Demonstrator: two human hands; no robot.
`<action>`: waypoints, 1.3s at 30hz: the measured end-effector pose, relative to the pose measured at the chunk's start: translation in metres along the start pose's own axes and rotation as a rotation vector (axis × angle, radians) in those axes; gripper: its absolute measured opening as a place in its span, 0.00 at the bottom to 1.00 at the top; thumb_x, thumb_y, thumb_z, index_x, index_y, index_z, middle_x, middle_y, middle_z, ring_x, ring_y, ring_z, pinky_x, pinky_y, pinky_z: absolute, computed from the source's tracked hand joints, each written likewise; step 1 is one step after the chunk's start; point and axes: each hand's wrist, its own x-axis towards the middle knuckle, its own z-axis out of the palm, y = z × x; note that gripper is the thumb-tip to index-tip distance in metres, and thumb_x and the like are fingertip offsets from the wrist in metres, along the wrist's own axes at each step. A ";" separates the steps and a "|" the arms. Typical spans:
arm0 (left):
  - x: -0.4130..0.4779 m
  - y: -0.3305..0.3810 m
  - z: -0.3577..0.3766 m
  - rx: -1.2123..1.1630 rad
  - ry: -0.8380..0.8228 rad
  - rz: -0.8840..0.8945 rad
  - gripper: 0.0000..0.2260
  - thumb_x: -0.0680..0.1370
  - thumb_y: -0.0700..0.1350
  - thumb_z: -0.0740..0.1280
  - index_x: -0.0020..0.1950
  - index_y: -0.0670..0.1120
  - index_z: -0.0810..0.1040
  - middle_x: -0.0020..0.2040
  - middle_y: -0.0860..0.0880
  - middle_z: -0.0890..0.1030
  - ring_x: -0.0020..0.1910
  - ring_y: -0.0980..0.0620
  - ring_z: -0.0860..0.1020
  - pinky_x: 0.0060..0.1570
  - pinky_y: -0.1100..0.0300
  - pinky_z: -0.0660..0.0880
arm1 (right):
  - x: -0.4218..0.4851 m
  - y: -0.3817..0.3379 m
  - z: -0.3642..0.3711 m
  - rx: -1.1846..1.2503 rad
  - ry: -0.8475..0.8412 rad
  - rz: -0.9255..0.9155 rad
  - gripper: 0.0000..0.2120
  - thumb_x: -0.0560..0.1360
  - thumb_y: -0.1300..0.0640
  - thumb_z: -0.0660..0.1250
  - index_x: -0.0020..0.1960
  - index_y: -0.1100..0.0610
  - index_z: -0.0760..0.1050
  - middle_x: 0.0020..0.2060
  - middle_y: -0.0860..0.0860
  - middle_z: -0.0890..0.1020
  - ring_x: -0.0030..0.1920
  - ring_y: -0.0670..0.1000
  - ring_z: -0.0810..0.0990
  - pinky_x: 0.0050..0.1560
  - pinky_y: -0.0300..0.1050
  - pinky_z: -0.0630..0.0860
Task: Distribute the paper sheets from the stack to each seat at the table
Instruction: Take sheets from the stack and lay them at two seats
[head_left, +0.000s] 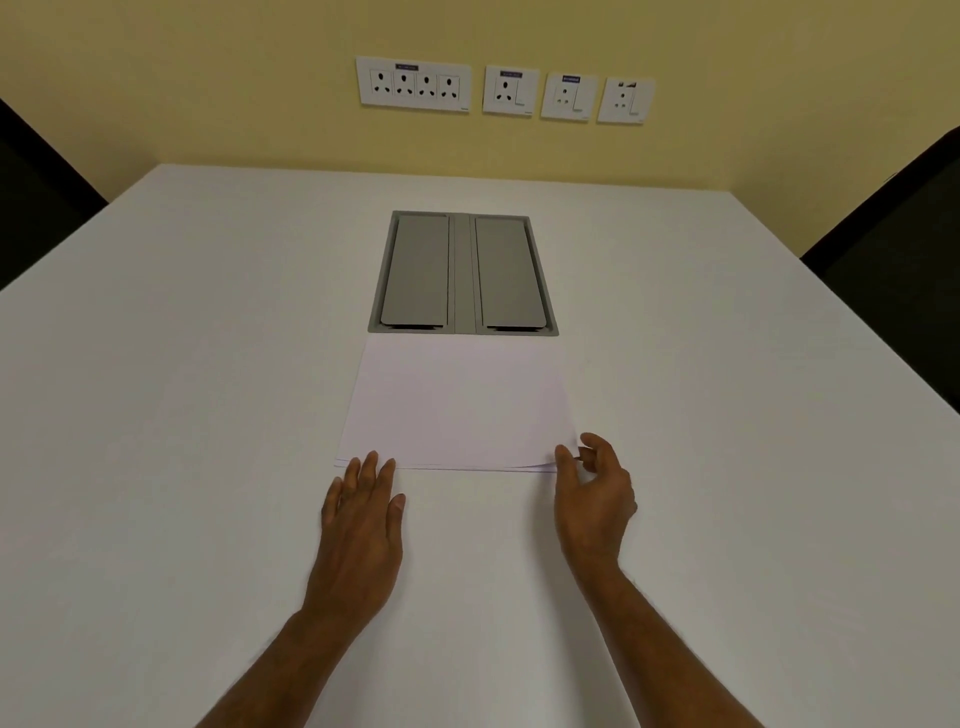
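1. Paper sheets (457, 405) lie as one stack in the middle of the table (208, 364), far edge against the grey cable hatch (462, 273).
2. No sheet lies by the left chair (41, 197) or the right chair (904, 249) (both at the table's side edges), so distribution looks not yet begun.
3. The left hand (361, 525) has its fingers straight and together, tips resting on the stack's near left corner.
4. The right hand (592, 499) has its thumb (563, 457) touching the near right corner, other fingers loosely curled beside it. Whether a sheet is pinched cannot be told.
5. What probably remains is everything: separating the top sheet and carrying one to each seat.
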 end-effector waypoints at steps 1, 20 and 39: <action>0.000 0.000 0.000 -0.001 0.009 0.003 0.21 0.84 0.44 0.56 0.77 0.43 0.63 0.79 0.44 0.61 0.80 0.47 0.54 0.79 0.53 0.46 | 0.001 -0.002 0.001 -0.002 -0.001 0.002 0.16 0.77 0.53 0.71 0.62 0.55 0.77 0.47 0.51 0.82 0.50 0.52 0.81 0.64 0.59 0.73; -0.004 -0.003 0.010 0.213 -0.003 0.003 0.33 0.80 0.62 0.41 0.80 0.45 0.57 0.80 0.45 0.57 0.80 0.47 0.50 0.78 0.48 0.51 | 0.010 -0.015 0.007 0.126 -0.124 0.227 0.09 0.77 0.61 0.62 0.48 0.55 0.80 0.36 0.52 0.85 0.28 0.48 0.83 0.33 0.38 0.74; 0.021 0.039 -0.054 -0.637 0.371 -0.529 0.21 0.79 0.41 0.69 0.71 0.43 0.72 0.67 0.44 0.77 0.57 0.45 0.78 0.57 0.55 0.74 | -0.032 -0.021 -0.035 0.695 -0.096 0.650 0.06 0.77 0.63 0.69 0.52 0.54 0.76 0.38 0.54 0.87 0.36 0.51 0.87 0.28 0.38 0.78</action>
